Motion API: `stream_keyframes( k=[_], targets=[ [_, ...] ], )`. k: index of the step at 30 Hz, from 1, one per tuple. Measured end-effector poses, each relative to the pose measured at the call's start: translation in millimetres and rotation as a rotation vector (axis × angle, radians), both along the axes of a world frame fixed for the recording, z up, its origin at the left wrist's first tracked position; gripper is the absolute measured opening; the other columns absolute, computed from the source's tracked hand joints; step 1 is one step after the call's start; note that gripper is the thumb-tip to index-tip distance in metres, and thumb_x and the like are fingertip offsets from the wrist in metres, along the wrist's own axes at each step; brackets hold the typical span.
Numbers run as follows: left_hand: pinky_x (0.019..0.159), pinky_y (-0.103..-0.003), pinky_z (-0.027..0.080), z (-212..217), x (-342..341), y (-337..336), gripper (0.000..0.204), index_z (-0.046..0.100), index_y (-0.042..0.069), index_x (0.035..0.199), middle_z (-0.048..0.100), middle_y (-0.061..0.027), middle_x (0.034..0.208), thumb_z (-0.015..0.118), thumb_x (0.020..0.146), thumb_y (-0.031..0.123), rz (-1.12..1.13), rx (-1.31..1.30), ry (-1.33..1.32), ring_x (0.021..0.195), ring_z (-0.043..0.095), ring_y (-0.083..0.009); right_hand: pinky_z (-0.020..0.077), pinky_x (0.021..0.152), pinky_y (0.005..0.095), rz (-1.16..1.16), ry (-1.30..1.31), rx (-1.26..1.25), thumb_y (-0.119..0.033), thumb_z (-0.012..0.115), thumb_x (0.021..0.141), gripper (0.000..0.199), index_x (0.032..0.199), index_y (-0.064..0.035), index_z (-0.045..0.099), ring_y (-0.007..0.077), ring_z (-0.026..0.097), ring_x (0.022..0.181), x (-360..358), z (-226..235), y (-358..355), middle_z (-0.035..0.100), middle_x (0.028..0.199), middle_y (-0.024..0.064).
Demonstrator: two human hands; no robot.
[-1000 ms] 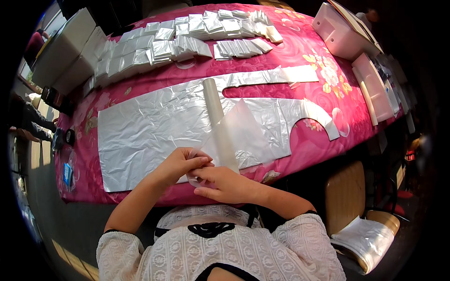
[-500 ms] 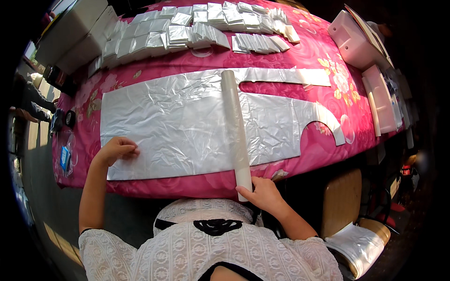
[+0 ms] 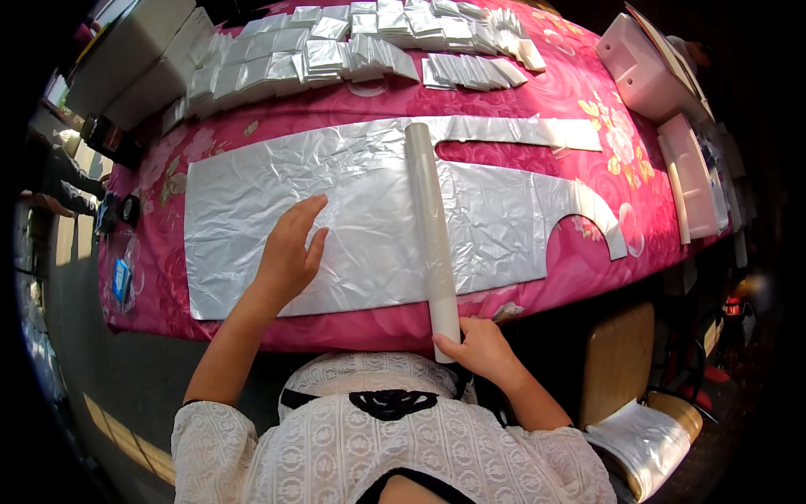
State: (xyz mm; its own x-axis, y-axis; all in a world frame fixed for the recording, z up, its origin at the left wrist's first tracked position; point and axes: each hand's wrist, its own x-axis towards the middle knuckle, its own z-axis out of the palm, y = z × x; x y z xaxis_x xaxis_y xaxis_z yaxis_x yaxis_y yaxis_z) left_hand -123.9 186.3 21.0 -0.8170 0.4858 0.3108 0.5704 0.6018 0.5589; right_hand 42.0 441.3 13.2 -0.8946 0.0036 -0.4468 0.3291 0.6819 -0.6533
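Note:
A thin silvery-white plastic apron (image 3: 353, 244) lies spread over the table, its neck strap and cut-out armhole toward the right. Across it, running away from me, rests a long pale tube (image 3: 428, 210). My right hand (image 3: 483, 346) grips the near end of this tube at the table's front edge, thumb on top. My left hand (image 3: 290, 252) hovers over or just touches the left half of the apron, fingers stretched out and thumb apart, holding nothing. Faint wrinkles cover the film around it.
Rows of folded plastic packets (image 3: 327, 55) line the far side of the pink floral tablecloth (image 3: 336, 336). White boxes (image 3: 138, 63) stand at the far left, pale bins (image 3: 688, 176) at the right. A wooden chair (image 3: 620, 361) with folded plastic on its seat is at lower right.
My left hand has moved right and away from me, from the apron's near left corner toward its middle, its fingers opening out. My right hand stays on the tube.

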Motion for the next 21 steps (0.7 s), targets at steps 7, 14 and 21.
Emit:
stream_keyframes(
  k=[7, 14, 21],
  targets=[
    [0.108, -0.043, 0.021, -61, 14, 105, 0.056, 0.030, -0.005, 0.133, 0.029, -0.0228, 0.139, 0.047, 0.082, 0.009, -0.175, 0.006, -0.004, 0.130, 0.027, -0.0356, 0.0461, 0.068, 0.0428, 0.002, -0.028, -0.041, -0.042, 0.061, 0.076, 0.045, 0.077, 0.0031, 0.064, 0.0369, 0.060, 0.074, 4, -1, 2, 0.062, 0.074, 0.0226],
    [0.110, -0.044, 0.013, -75, 19, 113, 0.060, 0.024, -0.012, 0.133, 0.021, -0.0260, 0.142, 0.038, 0.083, 0.017, -0.070, -0.324, 0.073, 0.135, 0.017, -0.0358, 0.0478, 0.060, 0.0391, 0.104, -0.155, -0.112, -0.055, 0.050, 0.084, 0.061, 0.074, 0.0035, 0.065, 0.0333, 0.061, 0.062, -14, -3, 18, 0.061, 0.064, 0.0191],
    [0.110, -0.046, 0.012, -68, 17, 112, 0.061, 0.025, -0.013, 0.133, 0.022, -0.0280, 0.141, 0.038, 0.083, 0.020, -0.121, -0.332, 0.056, 0.134, 0.017, -0.0377, 0.0490, 0.057, 0.0328, -0.034, -0.012, -0.131, -0.051, 0.050, 0.086, 0.061, 0.068, 0.0047, 0.063, 0.0248, 0.059, 0.051, -154, -11, 38, 0.059, 0.057, 0.0152]
  ],
)
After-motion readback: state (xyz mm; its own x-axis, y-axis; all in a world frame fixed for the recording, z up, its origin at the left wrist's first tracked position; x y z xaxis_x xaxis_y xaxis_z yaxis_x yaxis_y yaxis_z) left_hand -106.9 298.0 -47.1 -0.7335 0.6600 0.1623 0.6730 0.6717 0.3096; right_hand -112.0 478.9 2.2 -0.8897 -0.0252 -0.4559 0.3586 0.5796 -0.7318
